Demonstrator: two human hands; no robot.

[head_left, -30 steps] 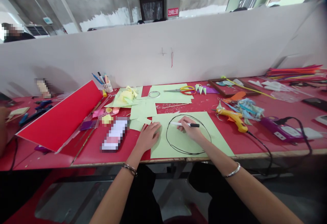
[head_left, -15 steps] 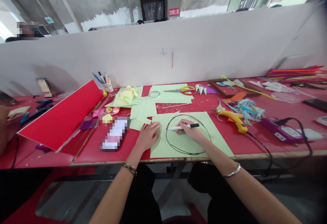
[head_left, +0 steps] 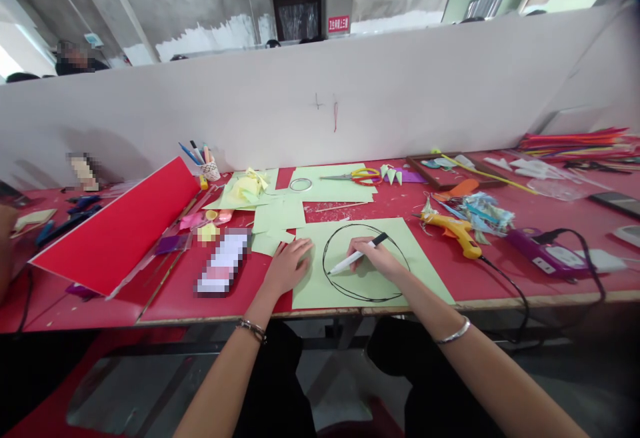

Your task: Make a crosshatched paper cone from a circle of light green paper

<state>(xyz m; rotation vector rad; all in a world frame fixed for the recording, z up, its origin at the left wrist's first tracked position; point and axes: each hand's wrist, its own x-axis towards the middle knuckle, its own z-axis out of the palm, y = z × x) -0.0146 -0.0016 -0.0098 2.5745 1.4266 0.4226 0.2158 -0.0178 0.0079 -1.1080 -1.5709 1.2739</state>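
Observation:
A light green sheet of paper lies at the table's front edge, with a large, roughly drawn black circle on it. My right hand grips a white marker with a black end, its tip at the circle's left side. My left hand rests flat with fingers stretched out at the sheet's left edge. Just left of that hand lies a phone, its screen blurred out. Smaller green paper pieces lie beyond my left hand.
Scissors and a wire coil lie behind the sheet. To the right are a yellow glue gun with a cord and a purple power strip. A red board leans at left, near a pen cup. A white partition stands behind.
The marker's tip has moved down along the circle's left side, and the marker now tilts more steeply. My left hand stays in place on the paper.

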